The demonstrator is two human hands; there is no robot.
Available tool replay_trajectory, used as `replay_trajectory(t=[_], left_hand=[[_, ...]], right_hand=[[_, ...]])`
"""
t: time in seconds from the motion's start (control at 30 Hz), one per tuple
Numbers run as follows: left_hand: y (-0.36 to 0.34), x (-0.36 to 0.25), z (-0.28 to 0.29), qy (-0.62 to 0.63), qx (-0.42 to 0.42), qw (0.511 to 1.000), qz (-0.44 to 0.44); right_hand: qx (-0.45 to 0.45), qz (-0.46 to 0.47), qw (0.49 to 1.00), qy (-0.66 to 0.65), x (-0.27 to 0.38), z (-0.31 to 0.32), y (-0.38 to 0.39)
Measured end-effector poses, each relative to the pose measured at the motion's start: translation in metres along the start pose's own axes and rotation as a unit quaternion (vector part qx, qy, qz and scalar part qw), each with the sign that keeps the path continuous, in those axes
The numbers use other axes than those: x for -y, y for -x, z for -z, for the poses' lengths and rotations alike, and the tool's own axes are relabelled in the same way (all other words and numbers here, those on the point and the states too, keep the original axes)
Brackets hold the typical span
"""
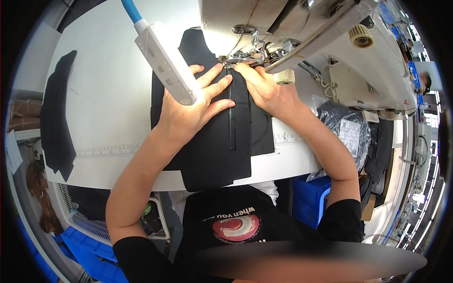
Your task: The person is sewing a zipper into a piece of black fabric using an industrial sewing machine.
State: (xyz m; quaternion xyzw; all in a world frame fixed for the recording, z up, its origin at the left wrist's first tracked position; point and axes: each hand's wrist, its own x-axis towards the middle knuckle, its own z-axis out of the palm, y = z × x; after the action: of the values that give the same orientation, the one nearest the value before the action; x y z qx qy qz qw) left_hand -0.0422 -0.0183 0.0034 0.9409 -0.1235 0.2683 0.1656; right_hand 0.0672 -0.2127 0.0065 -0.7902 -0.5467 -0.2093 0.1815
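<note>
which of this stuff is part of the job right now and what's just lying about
In use:
- black cloth panel, under the left hand
- zipper on that panel
- sewing machine, right hand close to its foot

Apparently lying about:
- separate black cloth piece, far left
- plastic-wrapped package
- blue bin

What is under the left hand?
Black cloth shows around the left hand, with a zipper at its right. Whatever lies directly beneath the hand is covered and cannot be seen.

Blk short-slv tee w/ red/wht print, prob. roundish, plus wht lettering.
</note>
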Motion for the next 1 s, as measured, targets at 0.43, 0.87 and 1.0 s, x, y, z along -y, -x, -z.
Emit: replay_trajectory(t=[0.43, 0.87, 1.0], left_hand=[[0.006, -0.016, 0.004, -0.029, 0.095, 0.995, -0.022], [0.085, -0.087, 0.051, 0.087, 0.086, 0.992, 0.039], [0.067, -0.074, 0.079, 0.187, 0.01, 0.976, 0.113]], right_hand=[[0.234, 0.025, 0.952, -0.196, 0.062, 0.101, 0.026], [0.016, -0.003, 0.964, -0.266, 0.086, 0.062, 0.061], [-0.043, -0.03, 0.964, -0.262, 0.07, 0.08, 0.053]])
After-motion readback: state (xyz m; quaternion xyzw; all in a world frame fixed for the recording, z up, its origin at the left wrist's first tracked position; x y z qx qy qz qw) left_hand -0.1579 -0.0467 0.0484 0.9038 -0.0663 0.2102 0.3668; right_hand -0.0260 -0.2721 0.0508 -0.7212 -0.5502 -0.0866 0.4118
